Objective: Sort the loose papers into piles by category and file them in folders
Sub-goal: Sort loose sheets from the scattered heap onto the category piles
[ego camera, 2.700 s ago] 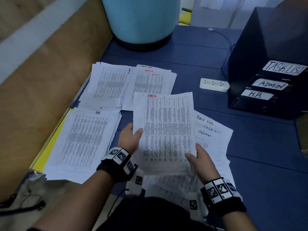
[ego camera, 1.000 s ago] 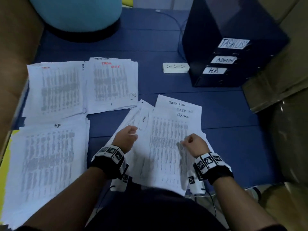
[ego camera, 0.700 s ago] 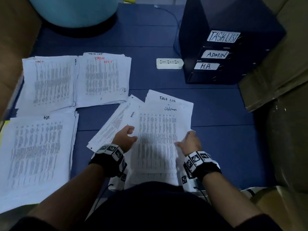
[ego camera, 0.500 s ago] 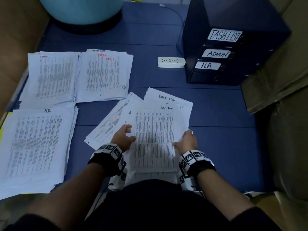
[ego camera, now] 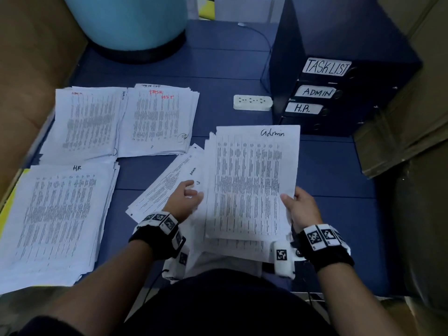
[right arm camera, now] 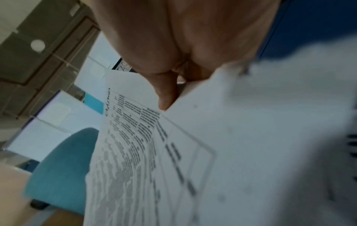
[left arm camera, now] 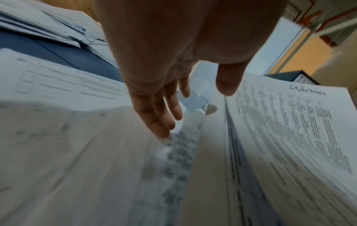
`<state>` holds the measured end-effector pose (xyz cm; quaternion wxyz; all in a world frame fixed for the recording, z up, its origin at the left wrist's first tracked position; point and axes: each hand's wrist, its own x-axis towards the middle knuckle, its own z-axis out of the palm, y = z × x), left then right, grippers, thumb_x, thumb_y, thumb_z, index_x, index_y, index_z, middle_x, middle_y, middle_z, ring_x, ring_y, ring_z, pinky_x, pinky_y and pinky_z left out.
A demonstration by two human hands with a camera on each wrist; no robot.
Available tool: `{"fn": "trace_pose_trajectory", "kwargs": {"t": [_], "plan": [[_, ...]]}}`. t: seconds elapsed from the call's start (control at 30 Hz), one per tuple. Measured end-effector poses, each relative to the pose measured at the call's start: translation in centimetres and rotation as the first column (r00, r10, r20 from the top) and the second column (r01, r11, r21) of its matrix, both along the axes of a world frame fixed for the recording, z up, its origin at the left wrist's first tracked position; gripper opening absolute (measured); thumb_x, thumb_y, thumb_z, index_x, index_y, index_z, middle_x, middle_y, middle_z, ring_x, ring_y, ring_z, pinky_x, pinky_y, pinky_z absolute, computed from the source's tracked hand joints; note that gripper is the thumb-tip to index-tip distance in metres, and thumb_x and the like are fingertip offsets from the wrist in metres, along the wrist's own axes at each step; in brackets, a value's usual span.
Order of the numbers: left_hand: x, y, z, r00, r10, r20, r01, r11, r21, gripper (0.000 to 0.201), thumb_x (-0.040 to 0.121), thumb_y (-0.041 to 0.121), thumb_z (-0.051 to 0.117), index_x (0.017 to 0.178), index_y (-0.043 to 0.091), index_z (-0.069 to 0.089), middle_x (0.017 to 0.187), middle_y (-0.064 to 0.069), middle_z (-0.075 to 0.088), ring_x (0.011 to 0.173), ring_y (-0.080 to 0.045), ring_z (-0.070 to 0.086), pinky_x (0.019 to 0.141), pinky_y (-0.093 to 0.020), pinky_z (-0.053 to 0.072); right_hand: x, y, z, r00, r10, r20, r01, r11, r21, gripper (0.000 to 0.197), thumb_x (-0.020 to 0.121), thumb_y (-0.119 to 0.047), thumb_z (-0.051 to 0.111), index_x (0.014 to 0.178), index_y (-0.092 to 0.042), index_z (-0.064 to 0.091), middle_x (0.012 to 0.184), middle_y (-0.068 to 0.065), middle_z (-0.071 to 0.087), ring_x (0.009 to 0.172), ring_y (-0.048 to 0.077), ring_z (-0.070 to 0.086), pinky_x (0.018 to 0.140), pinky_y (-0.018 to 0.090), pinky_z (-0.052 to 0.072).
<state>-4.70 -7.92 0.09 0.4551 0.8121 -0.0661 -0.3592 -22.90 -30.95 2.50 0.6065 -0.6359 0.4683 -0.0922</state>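
Note:
My right hand (ego camera: 291, 200) pinches the right edge of a printed sheaf headed "Admin" (ego camera: 252, 180) and holds it raised over the blue floor; the thumb (right arm camera: 166, 97) lies on top. My left hand (ego camera: 192, 190) hovers at the sheaf's left edge with straight, relaxed fingers (left arm camera: 164, 122) just over the fanned loose papers (ego camera: 164, 187). Three sorted piles lie to the left: Admin (ego camera: 87, 122), Task List (ego camera: 157, 122) and HR (ego camera: 55, 219). Black binders labelled TASKLIST, ADMIN and H.R. (ego camera: 317, 92) are stacked at the back right.
A white power strip (ego camera: 252, 103) lies left of the binders, its cable running back. A blue barrel (ego camera: 126, 20) stands at the back. Brown cardboard (ego camera: 400, 132) borders the right side, a wooden panel (ego camera: 31, 69) the left. Bare blue floor (ego camera: 327, 170) shows right of the sheaf.
My right hand has lifted the Admin sheaf off the loose stack, hiding the Task List sheets beneath. My left hand has come off the sheaf's left edge and opened.

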Motion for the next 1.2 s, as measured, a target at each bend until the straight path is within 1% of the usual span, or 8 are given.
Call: {"fn": "trace_pose_trajectory", "kwargs": {"t": [0.07,0.23,0.33,0.47,0.6,0.97,1.1,1.2], "plan": [[0.3,-0.6,1.2,0.998,-0.059,0.019,0.060,0.996,-0.064,0.034,0.093,0.023,0.058,0.124,0.021,0.046,0.092,0.006,0.060,0.075,-0.011,0.058,0.064,-0.027,0.048,0.6,0.2,0.4,0.994,-0.046,0.100,0.034,0.992,0.119,0.020,0.097,0.001,0.050,0.101,-0.013,0.064,0.071,-0.010,0.072,0.056,0.001,0.065,0.049,0.016,0.049],[1.0,-1.4,2.6,0.993,-0.098,0.069,0.106,0.987,-0.123,0.044,0.084,0.015,0.055,0.128,0.014,0.057,0.111,0.001,0.069,0.102,-0.019,0.064,0.098,-0.045,0.047,1.5,0.4,1.0,0.991,-0.060,0.119,0.043,0.989,0.145,0.016,0.095,-0.001,0.055,0.094,-0.008,0.069,0.069,-0.005,0.072,0.057,0.008,0.064,0.054,0.022,0.050],[1.4,-1.4,2.9,0.997,-0.015,0.073,0.027,0.987,-0.161,0.040,0.082,0.016,0.054,0.121,0.015,0.061,0.102,0.003,0.071,0.092,-0.018,0.066,0.097,-0.048,0.048,1.4,-0.8,0.8,0.988,-0.153,0.013,0.153,0.988,-0.027,0.012,0.094,-0.011,0.058,0.089,-0.008,0.069,0.052,-0.005,0.055,0.045,0.011,0.044,0.050,0.025,0.037],[2.1,-0.4,3.1,0.992,0.050,0.117,-0.034,0.990,-0.133,0.033,0.092,0.011,0.051,0.122,0.022,0.059,0.119,0.005,0.066,0.110,-0.018,0.061,0.101,-0.046,0.045,-0.3,-2.8,1.5,0.922,-0.387,-0.003,0.385,0.917,-0.110,0.023,0.099,-0.021,0.053,0.079,-0.010,0.054,0.054,0.014,0.041,0.040,0.021,0.036,0.038,0.020,0.029],[2.4,0.1,3.6,0.988,0.073,0.140,-0.054,0.990,-0.132,0.028,0.094,0.011,0.051,0.113,0.030,0.058,0.116,0.005,0.066,0.108,-0.019,0.062,0.101,-0.047,0.045,-2.1,-4.3,1.6,0.875,-0.482,0.044,0.484,0.868,-0.111,0.026,0.099,-0.020,0.051,0.095,0.005,0.052,0.056,0.015,0.038,0.037,0.020,0.034,0.033,0.015,0.024],[1.9,0.3,4.5,0.984,0.108,0.140,-0.089,0.987,-0.134,0.035,0.093,0.007,0.051,0.093,0.040,0.059,0.103,0.005,0.069,0.102,-0.026,0.065,0.097,-0.047,0.048,-1.4,-3.5,2.3,0.907,-0.403,0.118,0.410,0.911,-0.035,0.019,0.100,-0.013,0.051,0.082,-0.010,0.058,0.048,0.004,0.043,0.036,0.016,0.035,0.037,0.016,0.026],[1.7,-0.1,5.0,0.989,0.105,0.105,-0.085,0.980,-0.178,0.035,0.093,0.004,0.051,0.096,0.037,0.062,0.106,0.003,0.070,0.102,-0.023,0.066,0.098,-0.048,0.047,0.2,-1.7,1.8,0.954,-0.264,0.144,0.260,0.964,0.047,0.016,0.098,-0.008,0.053,0.093,-0.011,0.067,0.074,0.003,0.067,0.062,0.020,0.060,0.063,0.030,0.051],[1.5,-0.5,5.0,0.992,0.097,0.082,-0.078,0.973,-0.216,0.037,0.091,0.001,0.051,0.101,0.034,0.065,0.108,0.003,0.071,0.103,-0.021,0.066,0.099,-0.050,0.047,1.4,0.5,1.7,0.981,-0.126,0.144,0.118,0.991,0.065,0.018,0.097,-0.004,0.054,0.091,-0.012,0.069,0.090,0.006,0.072,0.082,0.022,0.067,0.078,0.032,0.056]]}}
